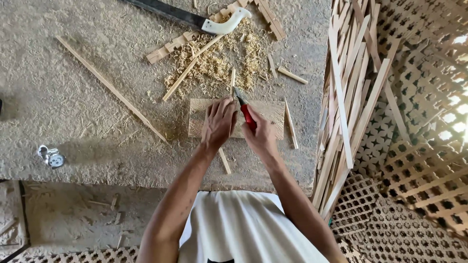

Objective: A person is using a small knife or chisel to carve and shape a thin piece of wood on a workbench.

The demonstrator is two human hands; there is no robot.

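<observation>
Currently a thin stick (232, 85) lies on the board (265, 114), its near end pinched under the closed left hand (218, 122), while the right hand (260, 136) is clenched around a red-handled knife (246, 113) just beside it.

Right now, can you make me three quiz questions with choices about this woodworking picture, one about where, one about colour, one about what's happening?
1. Where does the saw lie?
A. beyond the shavings
B. on the person's lap
C. on the lattice panels

2. What colour is the handle of the knife?
A. blue
B. red
C. green

3. What is the left hand doing?
A. hanging free
B. lifting the saw
C. pressing a thin wooden strip on the board

Answers: 1 A, the saw lies at the top, past the shavings. 2 B, red shows in the right hand. 3 C, its fingers rest on the strip.
</observation>
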